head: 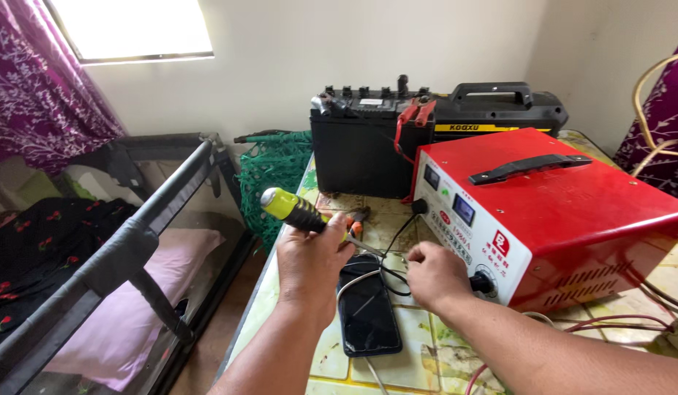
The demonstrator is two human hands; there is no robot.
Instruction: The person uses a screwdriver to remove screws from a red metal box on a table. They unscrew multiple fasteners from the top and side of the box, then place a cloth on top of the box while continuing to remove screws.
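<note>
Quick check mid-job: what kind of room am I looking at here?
Probably a room in a home used as a makeshift repair spot: a mesh-sided playpen and purple floral curtain sit beside a table holding a red charger box and a car battery.

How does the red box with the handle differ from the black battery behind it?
The red box is bright red metal with a flat black handle, small displays and a knob on its front; the black battery is dark plastic, with terminals and a red clamp on top. The box sits nearer and looks wider. Both rest on the table.
</note>
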